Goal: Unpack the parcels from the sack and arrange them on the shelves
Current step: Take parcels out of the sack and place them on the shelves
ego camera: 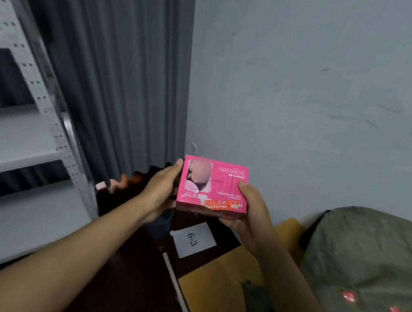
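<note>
— Two hands hold one pink box [212, 187] at the centre of the frame, in front of a pale blue-grey wall [334, 82]. What is each hand doing?

— The left hand [163, 189] grips the box's left edge, thumb up along the side. The right hand [252, 212] cups the lower right corner, thumb pressed on the printed top and fingers curled underneath.

— Where does the sack lie?

— The olive-green sack [377, 266] bulges at the lower right of the frame, with small red patches on its cloth. It is apart from the box.

— And the shelves?

— The grey metal shelves [6, 138] run down the left edge, with a perforated upright post. A dark grey curtain [112, 58] hangs between them and the wall.

— Anything below the box?

— A white label [193, 239] reading "6-3" lies on a dark surface just under the hands. Yellow-brown cardboard [217, 294] shows beside it, toward the lower centre right. The print on the box faces away from the wearer and reads upside down.
</note>
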